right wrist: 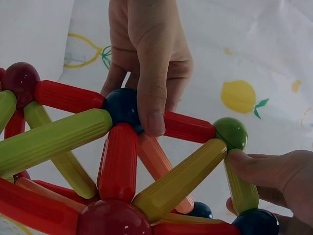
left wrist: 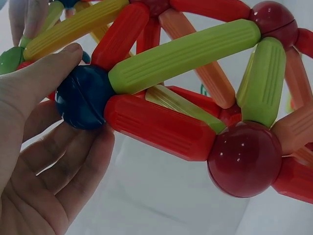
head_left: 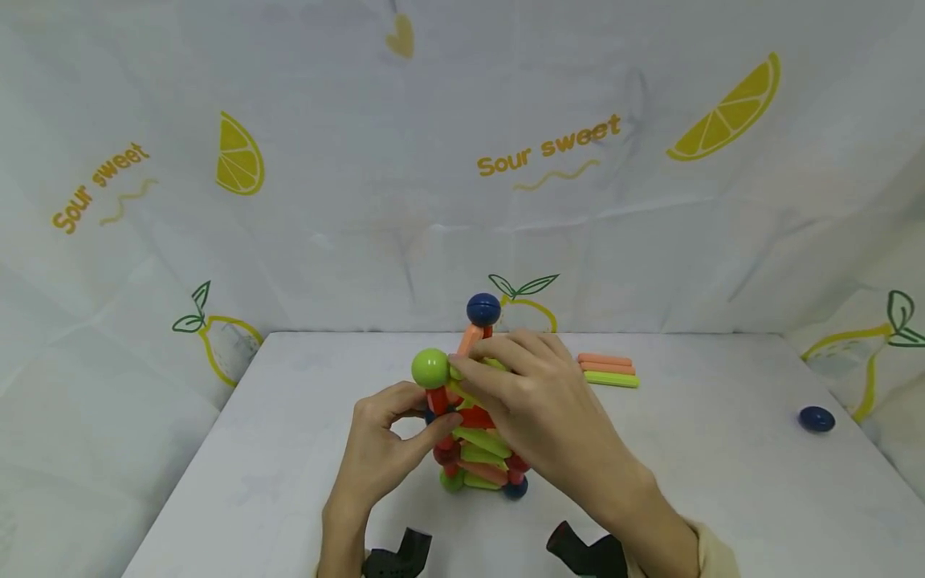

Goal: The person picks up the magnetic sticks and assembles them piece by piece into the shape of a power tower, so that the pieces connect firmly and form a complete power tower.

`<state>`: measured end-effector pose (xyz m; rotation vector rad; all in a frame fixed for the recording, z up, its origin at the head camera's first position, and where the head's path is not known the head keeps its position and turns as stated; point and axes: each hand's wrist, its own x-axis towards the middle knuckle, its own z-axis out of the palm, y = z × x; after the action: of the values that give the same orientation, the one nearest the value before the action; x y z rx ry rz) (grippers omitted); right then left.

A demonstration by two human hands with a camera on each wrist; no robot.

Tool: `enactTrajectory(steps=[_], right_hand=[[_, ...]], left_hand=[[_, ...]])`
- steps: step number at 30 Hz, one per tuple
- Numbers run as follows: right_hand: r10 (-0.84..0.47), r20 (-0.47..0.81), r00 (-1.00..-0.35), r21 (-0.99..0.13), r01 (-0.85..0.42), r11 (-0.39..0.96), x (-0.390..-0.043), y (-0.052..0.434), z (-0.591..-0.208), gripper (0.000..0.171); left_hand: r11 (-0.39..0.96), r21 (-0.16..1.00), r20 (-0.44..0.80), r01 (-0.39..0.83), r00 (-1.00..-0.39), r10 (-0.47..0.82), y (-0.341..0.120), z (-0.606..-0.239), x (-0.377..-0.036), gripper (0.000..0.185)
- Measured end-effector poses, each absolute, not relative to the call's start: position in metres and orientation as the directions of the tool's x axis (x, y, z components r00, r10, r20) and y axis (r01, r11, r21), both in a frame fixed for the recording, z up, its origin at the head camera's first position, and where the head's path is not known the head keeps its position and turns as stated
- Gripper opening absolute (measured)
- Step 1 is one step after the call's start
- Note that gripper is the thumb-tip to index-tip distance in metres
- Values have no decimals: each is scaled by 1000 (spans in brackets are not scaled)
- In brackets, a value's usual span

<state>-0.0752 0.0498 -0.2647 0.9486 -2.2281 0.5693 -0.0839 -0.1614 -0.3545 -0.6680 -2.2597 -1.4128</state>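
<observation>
A tower of coloured rods and balls [head_left: 482,441] stands mid-table, built of red, green, yellow and salmon rods. My left hand [head_left: 393,437] holds its left side, with thumb and fingers around a dark blue ball [left wrist: 84,97]. Above that ball, a red rod [right wrist: 188,126] leads to a light green ball [head_left: 430,368] at an upper corner. My right hand [head_left: 549,409] pinches a green rod [right wrist: 239,183] just beside the green ball, its thumb touching near the joint. Another blue ball [head_left: 483,309] tops the tower's peak. The right hand hides part of the tower in the head view.
Behind the tower to the right lie two salmon rods [head_left: 605,364] and a green rod [head_left: 611,379]. A loose blue ball [head_left: 817,419] rests near the table's right edge. Black wrist mounts [head_left: 397,554] show at the bottom. A lemon-printed cloth [head_left: 347,201] hangs behind the table.
</observation>
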Motion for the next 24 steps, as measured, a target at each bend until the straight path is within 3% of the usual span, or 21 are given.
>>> enactTrajectory(steps=[7,11,16,19,24], right_hand=[[-268,702,-659,-469,-712,523,-78,73,-270,47],[-273,663,-697,-532,-695,484,-77,83,-275,41],[-346,632,-693,-555,-717,422,-68,84,-279,43],[-377,644,-665,-553,-746,371,-63,82,-280,45],[-425,653,-627,-551,-778,300,-57,76,-281,43]], left_hand=[[447,704,559,552,-819,130,-168,-351,-79,34],[498,688,599,528,-800,21,-167,-349,-77,24],[530,623,687,576,-727,-18,-160,-350,-81,19],[523,632,656,572,-754,32,-159,-351,-82,32],[483,700,485,527,-846,221,-164,-353,-80,72]])
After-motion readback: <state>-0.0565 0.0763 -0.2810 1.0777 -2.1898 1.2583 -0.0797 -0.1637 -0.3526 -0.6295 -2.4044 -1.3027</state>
